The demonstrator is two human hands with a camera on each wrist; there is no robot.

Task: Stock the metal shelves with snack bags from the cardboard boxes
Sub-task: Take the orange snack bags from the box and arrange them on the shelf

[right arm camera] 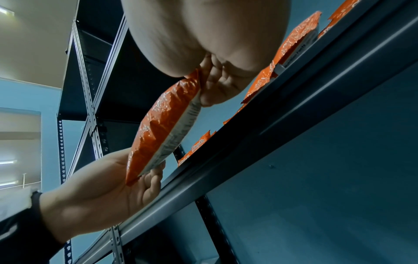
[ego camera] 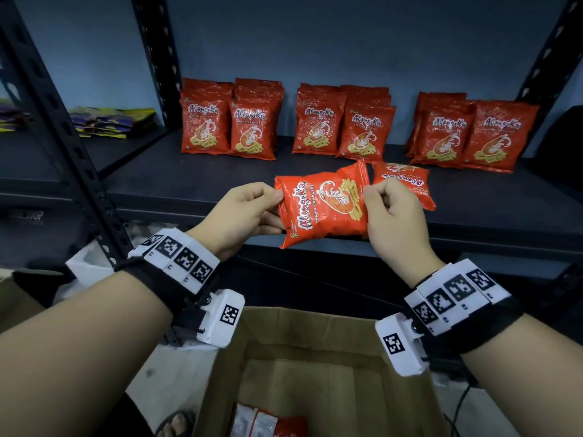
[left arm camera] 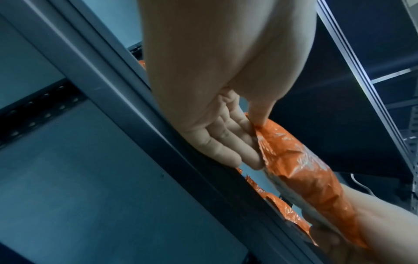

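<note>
I hold one red prawn cracker bag [ego camera: 325, 207] sideways over the front edge of the dark metal shelf [ego camera: 176, 190]. My left hand [ego camera: 249, 212] pinches its top seam, thumb on the front. My right hand [ego camera: 391, 216] pinches its bottom seam. The left wrist view shows the bag [left arm camera: 300, 169] edge-on between my thumb and fingers [left arm camera: 228, 142]; the right wrist view shows the bag [right arm camera: 158, 128] the same way. Another red bag [ego camera: 405, 182] lies flat on the shelf behind my right hand. Three groups of upright bags [ego camera: 227, 121] stand at the back. An open cardboard box [ego camera: 318, 370] sits below.
A few red bags [ego camera: 271, 424] lie in the box bottom. Yellow and purple packets [ego camera: 110, 121] are stacked on the neighbouring shelf at left. A black slotted upright post [ego camera: 63, 146] slants down at left. A sandalled foot [ego camera: 176, 424] stands beside the box.
</note>
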